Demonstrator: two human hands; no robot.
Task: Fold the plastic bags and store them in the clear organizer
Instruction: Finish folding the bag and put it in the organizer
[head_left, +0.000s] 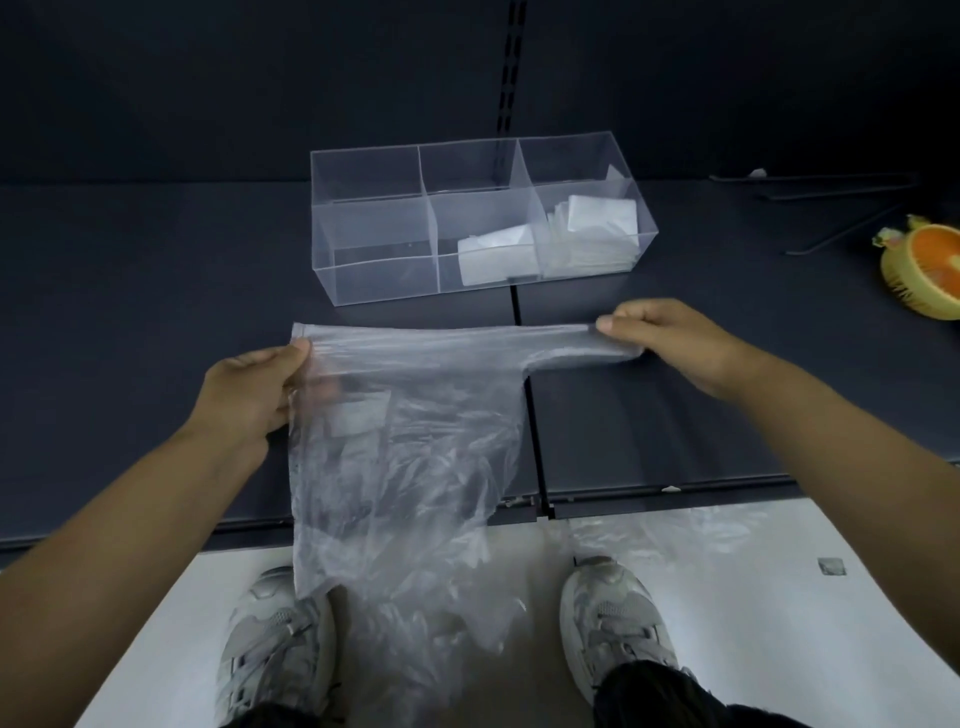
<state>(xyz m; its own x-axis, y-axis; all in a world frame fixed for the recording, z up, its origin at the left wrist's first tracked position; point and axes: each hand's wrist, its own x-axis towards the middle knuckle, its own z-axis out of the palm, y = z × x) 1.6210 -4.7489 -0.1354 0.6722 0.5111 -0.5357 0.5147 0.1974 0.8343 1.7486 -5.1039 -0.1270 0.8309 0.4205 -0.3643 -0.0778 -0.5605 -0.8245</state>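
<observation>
Head view: the clear plastic bag (405, 441) is stretched between my two hands, its top edge pulled into a nearly straight line from one to the other. My left hand (254, 395) grips the bag's upper left corner, thumb on the near face and fingers curled behind the film. My right hand (675, 343) pinches the far end of a narrow, bunched strip of the bag between thumb and curled fingers. The wide body of the bag hangs below my left hand and reaches only partway toward my right, so under my right hand just the strip is taut. The crumpled lower part drapes past the front edge of the dark shelf (156, 286) and ends between my shoes (275, 649).

Beyond my hands, roughly midway between them and a little farther from me, the clear organizer (374, 270) stands on the shelf, apart from the bag. It is split into six compartments in two rows. A folded white bag (496, 257) lies in the middle compartment of the near row, and a stack of folded bags (597, 228) fills the near right compartment, the one closest to my right hand. The left compartments hold nothing that I can make out.

Below my right forearm, another crumpled clear bag (675, 535) lies on the white floor (831, 649) by my right shoe. To the right of my right hand and a little beyond it, a round yellow-and-orange thing (924, 270) sits at the frame's edge, with thin metal rods (831, 192) farther back.
</observation>
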